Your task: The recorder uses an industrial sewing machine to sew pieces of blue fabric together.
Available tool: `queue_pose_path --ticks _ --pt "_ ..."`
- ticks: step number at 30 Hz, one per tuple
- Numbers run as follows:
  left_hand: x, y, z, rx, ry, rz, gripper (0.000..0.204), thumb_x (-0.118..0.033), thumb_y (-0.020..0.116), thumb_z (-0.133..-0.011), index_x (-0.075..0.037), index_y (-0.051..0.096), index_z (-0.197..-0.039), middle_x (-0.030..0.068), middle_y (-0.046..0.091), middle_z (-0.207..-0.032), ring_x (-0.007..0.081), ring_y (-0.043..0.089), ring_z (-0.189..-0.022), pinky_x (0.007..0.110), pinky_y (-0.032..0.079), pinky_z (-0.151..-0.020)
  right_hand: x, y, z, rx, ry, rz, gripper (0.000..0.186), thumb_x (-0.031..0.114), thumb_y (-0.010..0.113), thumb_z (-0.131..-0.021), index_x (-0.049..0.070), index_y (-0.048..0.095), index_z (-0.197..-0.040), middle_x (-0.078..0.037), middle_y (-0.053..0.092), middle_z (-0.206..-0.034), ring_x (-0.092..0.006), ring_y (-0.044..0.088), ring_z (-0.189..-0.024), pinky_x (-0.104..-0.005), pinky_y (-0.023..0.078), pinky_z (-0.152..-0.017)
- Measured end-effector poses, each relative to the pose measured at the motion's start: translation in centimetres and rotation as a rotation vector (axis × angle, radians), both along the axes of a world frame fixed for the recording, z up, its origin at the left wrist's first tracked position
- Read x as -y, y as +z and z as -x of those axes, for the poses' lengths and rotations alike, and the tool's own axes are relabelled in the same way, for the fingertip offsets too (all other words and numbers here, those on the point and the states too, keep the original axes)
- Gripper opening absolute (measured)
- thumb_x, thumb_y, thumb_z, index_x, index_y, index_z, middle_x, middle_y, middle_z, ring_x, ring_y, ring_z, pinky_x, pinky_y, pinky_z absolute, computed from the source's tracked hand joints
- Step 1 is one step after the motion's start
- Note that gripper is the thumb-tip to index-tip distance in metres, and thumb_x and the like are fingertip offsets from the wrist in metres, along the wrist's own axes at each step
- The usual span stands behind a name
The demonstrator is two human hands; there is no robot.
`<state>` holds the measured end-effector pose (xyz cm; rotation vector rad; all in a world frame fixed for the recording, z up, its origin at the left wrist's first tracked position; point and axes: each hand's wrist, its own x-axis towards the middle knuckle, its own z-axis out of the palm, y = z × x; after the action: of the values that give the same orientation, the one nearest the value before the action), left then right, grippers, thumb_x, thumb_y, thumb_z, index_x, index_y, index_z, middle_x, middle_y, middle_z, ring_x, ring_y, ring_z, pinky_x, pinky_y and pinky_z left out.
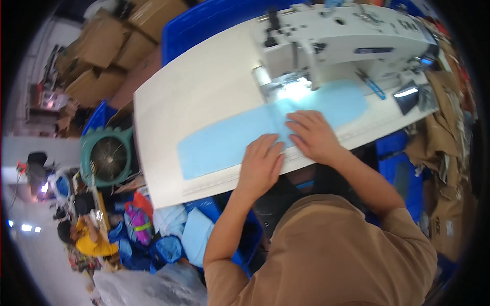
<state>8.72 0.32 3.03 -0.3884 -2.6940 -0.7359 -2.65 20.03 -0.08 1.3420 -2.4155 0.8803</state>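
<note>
I record the left hand [261,163] and right hand [315,138] palm-down, flattened, fingers slightly parted, on soft-looking, pale-blue fabric [224,148]: an elongated, round-cornered panel along the smooth white table's [194,92] near edge, meeting the glossy sewing machine's [352,43] lit head.

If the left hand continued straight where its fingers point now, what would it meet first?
Beyond the light blue fabric under it, the left hand would likely meet the lit needle area of the sewing machine first, though depth is unclear.
</note>
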Motion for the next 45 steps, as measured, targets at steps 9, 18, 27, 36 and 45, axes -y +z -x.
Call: queue_pose_path --ticks 9,18,27,36,45 --pt "0.3 -1.0 0.8 0.037 0.122 -0.061 0.034 -0.01 0.067 -0.097 -0.002 0.065 -0.129 0.0172 0.058 -0.144 0.0369 0.056 -0.131 0.045 0.045 -0.109 -0.7 0.0 0.1 -0.021 -0.072 0.006 0.023 0.017 0.069 -0.094 0.006 0.068 -0.114 -0.009 0.063 -0.128 -0.0283 0.056 -0.124 -0.0449 0.043 -0.107" --pt "3.0 0.4 8.9 0.191 0.209 -0.027 0.024 -0.021 0.067 -0.097 -0.003 0.073 -0.111 0.0144 0.067 -0.111 0.0349 0.059 -0.111 0.045 0.041 -0.104 -0.7 -0.3 0.0 -0.003 -0.065 0.029 0.025 0.016 0.07 -0.092 0.006 0.068 -0.115 -0.008 0.064 -0.127 -0.0274 0.058 -0.122 -0.0435 0.045 -0.103" --pt "4.5 0.2 9.7 0.477 0.225 -0.478 0.018 -0.02 0.071 -0.097 -0.003 0.067 -0.101 0.0024 0.069 -0.104 0.0129 0.056 -0.089 0.029 0.048 -0.087 0.5 1.2 0.2 -0.011 -0.032 0.066 0.029 0.014 0.069 -0.089 0.004 0.069 -0.117 -0.009 0.064 -0.129 -0.0277 0.057 -0.122 -0.0423 0.046 -0.102" --pt "3.6 1.5 10.9 0.664 0.036 -0.831 0.012 -0.015 0.068 -0.098 -0.008 0.062 -0.091 -0.003 0.067 -0.096 0.0067 0.054 -0.091 0.022 0.043 -0.089 1.3 0.8 1.5 -0.016 -0.1 0.172 0.032 0.006 0.064 -0.087 0.003 0.071 -0.119 -0.011 0.066 -0.131 -0.0285 0.059 -0.124 -0.0432 0.045 -0.105" --pt "5.0 0.6 12.2 0.724 0.049 -0.924 0.009 -0.013 0.072 -0.096 -0.009 0.065 -0.095 -0.008 0.061 -0.088 0.0026 0.052 -0.082 0.019 0.038 -0.077 1.7 0.5 5.7 0.154 -0.112 0.148 0.025 0.006 0.062 -0.09 0.006 0.073 -0.113 -0.014 0.072 -0.103 -0.0342 0.064 -0.106 -0.0455 0.046 -0.098"
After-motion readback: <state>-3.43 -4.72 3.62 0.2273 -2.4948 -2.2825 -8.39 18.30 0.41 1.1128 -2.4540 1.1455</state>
